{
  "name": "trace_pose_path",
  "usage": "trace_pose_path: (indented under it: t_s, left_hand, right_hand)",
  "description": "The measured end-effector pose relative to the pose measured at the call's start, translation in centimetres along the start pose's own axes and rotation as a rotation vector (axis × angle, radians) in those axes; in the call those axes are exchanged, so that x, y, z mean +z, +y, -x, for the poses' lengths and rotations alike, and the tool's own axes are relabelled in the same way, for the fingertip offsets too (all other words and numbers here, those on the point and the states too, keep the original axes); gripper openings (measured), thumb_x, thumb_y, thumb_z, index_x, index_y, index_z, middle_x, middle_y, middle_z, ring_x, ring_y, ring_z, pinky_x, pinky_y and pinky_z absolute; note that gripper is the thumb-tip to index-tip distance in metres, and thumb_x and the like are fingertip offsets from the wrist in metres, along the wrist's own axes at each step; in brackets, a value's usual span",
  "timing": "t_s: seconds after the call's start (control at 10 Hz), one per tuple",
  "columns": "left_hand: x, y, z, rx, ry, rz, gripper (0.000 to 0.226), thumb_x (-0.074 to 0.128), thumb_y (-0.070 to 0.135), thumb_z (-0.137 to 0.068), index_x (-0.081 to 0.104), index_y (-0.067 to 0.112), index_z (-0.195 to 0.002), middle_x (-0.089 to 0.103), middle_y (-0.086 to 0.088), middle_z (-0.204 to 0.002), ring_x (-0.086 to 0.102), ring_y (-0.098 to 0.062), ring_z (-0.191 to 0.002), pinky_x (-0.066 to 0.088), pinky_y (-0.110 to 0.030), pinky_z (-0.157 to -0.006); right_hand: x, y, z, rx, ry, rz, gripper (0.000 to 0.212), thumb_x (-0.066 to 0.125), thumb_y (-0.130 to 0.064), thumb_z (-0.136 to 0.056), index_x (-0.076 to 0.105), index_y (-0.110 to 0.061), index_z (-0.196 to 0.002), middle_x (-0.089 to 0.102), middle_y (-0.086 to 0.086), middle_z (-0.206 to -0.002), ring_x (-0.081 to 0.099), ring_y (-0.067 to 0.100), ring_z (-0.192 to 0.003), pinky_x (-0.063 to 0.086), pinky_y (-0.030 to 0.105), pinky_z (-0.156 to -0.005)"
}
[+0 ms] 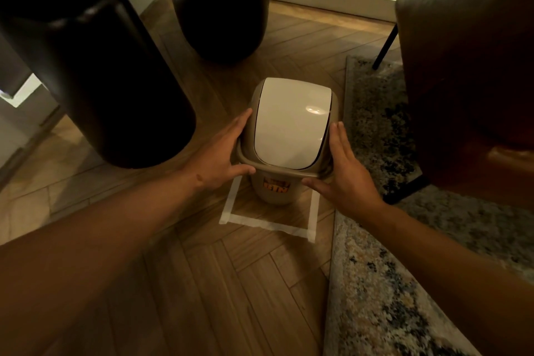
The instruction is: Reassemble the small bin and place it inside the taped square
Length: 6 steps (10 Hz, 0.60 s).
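A small beige bin (273, 192) stands on the wooden floor with its lid frame and white swing flap (290, 124) fitted on top. An orange label shows on its front. Its base sits within the square of white tape (270, 224), toward the far side; the far tape is hidden by the bin. My left hand (222, 153) presses on the lid's left rim, thumb at the front edge. My right hand (344, 170) holds the right rim, thumb under the front corner.
Two large dark rounded vases (115, 81) (222, 6) stand left and behind the bin. A patterned rug (384, 283) lies right of the tape. A brown chair (468, 66) with a black leg stands on it. A window frame runs along the back.
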State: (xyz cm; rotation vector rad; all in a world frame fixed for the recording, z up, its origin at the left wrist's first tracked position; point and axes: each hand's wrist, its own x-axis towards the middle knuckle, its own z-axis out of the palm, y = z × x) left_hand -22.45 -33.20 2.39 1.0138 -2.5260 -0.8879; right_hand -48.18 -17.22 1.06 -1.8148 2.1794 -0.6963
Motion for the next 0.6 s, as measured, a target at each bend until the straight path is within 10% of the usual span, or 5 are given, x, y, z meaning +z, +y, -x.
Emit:
trace_pose_path:
  t_s: [0.6]
  left_hand:
    - [0.3, 0.5, 1.0, -0.008, -0.002, -0.030, 0.132, 0.083, 0.052, -0.074, -0.017, 0.038, -0.158, -0.012, 0.009, -0.171, -0.006, -0.010, -0.155, 0.009, -0.036, -0.123]
  right_hand:
    - [-0.6, -1.1, 0.2, -0.003, 0.044, -0.095, 0.134, 0.078, -0.069, -0.074, -0.012, -0.032, -0.167, -0.015, -0.003, -0.176, 0.009, 0.029, -0.162, 0.038, 0.052, -0.115]
